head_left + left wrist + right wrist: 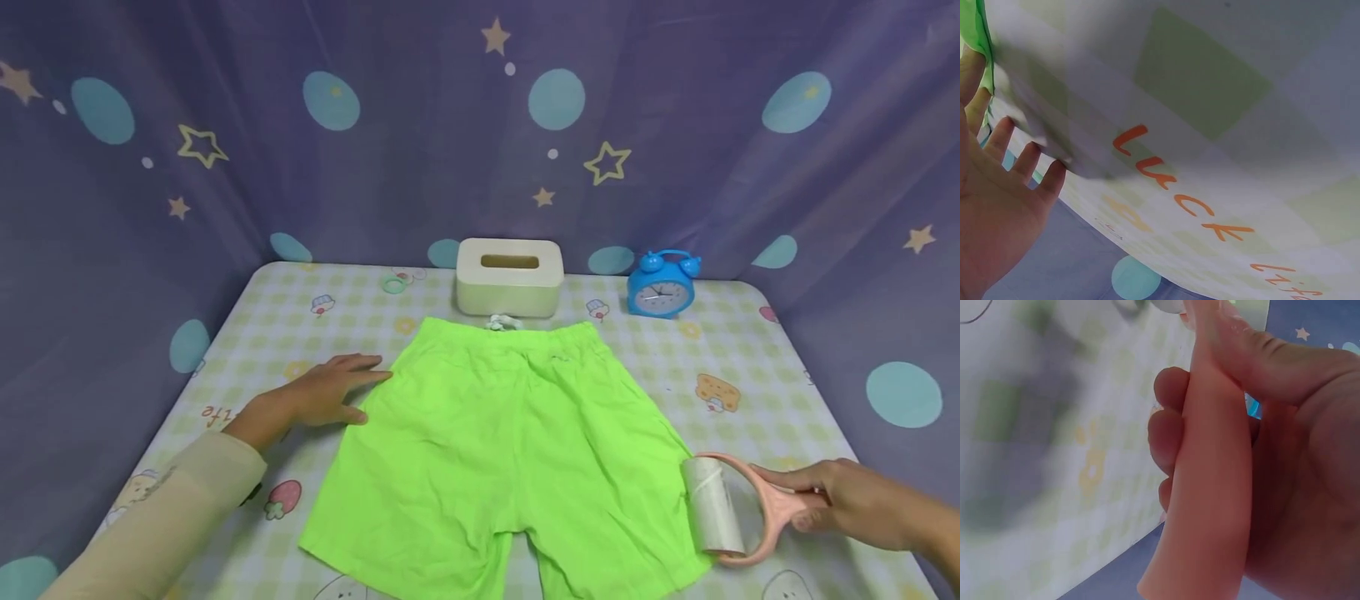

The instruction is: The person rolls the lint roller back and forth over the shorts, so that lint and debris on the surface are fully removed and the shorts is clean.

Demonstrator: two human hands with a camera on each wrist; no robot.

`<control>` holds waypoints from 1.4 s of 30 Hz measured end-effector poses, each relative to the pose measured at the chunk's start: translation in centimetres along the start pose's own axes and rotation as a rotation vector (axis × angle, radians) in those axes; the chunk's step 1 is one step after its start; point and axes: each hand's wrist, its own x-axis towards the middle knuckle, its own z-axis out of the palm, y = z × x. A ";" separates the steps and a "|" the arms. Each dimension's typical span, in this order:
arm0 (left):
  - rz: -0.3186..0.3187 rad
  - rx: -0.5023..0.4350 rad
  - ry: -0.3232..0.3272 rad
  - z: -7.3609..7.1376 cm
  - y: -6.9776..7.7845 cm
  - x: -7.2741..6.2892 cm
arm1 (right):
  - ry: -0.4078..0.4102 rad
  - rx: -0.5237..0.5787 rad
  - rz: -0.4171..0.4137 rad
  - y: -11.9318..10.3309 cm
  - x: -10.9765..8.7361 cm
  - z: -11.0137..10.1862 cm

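Bright green shorts (450,425) lie spread flat on the table, waistband toward the back. My right hand (862,500) grips the pink handle of a lint roller (716,508); its white roll sits at the right leg's outer edge. In the right wrist view the fingers (1169,434) wrap round the pink handle (1213,475). At the opposite side, my left hand (330,390) rests with extended fingers at the shorts' left edge. The left wrist view shows that hand (1004,181) with fingertips against the tablecloth and green fabric (975,31).
Behind the waistband stands a pale tissue box (510,287), with a blue alarm clock (662,287) to its right. A small green ring (393,285) lies at the back left. The checked tablecloth (757,350) covers the table, and a purple curtain (420,167) surrounds the back and sides.
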 end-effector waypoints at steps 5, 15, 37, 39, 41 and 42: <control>0.012 -0.005 0.009 -0.2 -0.1 -0.1 | 0.018 -0.063 0.019 -0.7 0.3 -0.3; -0.001 -0.025 -0.005 0.1 0.0 -0.5 | 0.201 -0.029 -0.146 -2.2 0.9 0.1; -0.003 -0.022 0.001 0.2 -0.2 -0.5 | 0.646 0.082 0.456 -0.6 8.4 1.3; 0.000 -0.019 0.003 0.2 -0.2 -0.5 | 0.655 0.076 0.468 0.0 8.7 1.6; 0.000 -0.019 0.003 0.2 -0.1 -0.5 | 0.663 0.059 0.478 0.7 9.0 1.9; -0.001 -0.021 0.003 0.1 -0.1 -0.6 | 0.662 0.054 0.484 1.0 9.1 2.1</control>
